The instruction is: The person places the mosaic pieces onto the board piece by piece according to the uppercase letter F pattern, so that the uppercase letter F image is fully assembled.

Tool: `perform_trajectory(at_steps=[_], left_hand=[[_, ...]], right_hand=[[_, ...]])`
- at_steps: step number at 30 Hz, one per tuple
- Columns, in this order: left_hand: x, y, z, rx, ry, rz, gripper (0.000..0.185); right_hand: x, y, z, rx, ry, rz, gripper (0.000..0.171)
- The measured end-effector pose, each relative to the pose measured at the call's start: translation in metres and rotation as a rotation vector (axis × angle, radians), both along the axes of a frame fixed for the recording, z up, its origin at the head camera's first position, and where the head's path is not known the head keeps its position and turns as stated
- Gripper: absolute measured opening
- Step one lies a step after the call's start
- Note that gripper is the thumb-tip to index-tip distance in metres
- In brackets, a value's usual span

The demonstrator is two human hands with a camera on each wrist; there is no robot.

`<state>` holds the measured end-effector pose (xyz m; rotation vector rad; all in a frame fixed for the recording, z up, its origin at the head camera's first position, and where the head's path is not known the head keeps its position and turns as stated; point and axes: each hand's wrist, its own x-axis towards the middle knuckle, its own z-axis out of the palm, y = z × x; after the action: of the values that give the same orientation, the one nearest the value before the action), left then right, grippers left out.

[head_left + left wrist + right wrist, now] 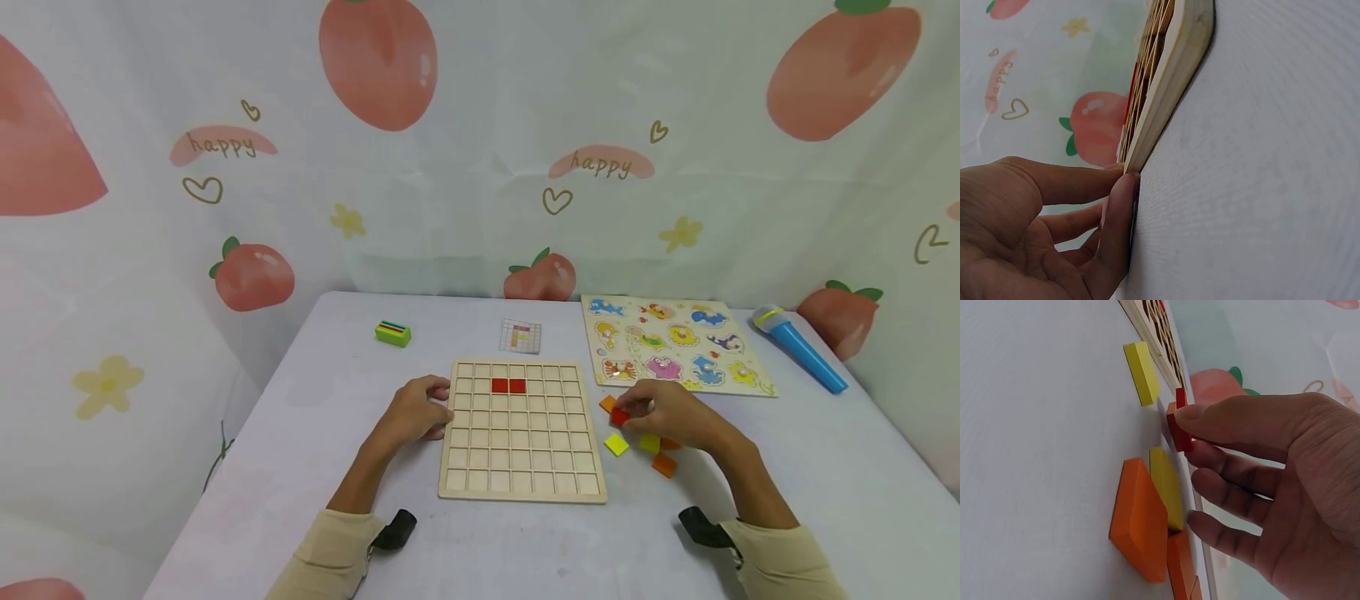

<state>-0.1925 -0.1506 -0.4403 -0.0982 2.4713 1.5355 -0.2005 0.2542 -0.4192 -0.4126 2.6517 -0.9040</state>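
A wooden grid board (521, 437) lies flat on the table, with two red tiles (508, 386) side by side in a row near its far edge. At the board's left edge, my left hand (415, 410) holds the rim between thumb and fingers; the left wrist view shows the fingertips (1124, 181) against the wood. My right hand (667, 414) pinches a red square tile (1183, 422), lifted slightly and tilted, right of the board. Under and around that hand lie orange tiles (664, 465) and yellow tiles (617, 444), some partly hidden by it.
Behind the board lies a small printed pattern card (521, 336). A green block with coloured stripes (393, 333) sits at the back left. An animal peg puzzle (675, 346) is at the back right, beside a blue toy microphone (801, 348). A printed curtain hangs behind the table.
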Motion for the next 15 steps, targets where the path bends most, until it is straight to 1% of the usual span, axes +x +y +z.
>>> perform_trajectory(at_steps=[6,15], left_hand=[[0.0,0.0,0.0,0.006,0.002,-0.004,0.055],[0.001,0.0,0.0,0.003,0.005,-0.006,0.055]], right_hand=[[-0.002,-0.005,0.0,-0.033,0.04,0.02,0.034],[-0.01,-0.021,-0.001,-0.035,0.103,0.055,0.029]])
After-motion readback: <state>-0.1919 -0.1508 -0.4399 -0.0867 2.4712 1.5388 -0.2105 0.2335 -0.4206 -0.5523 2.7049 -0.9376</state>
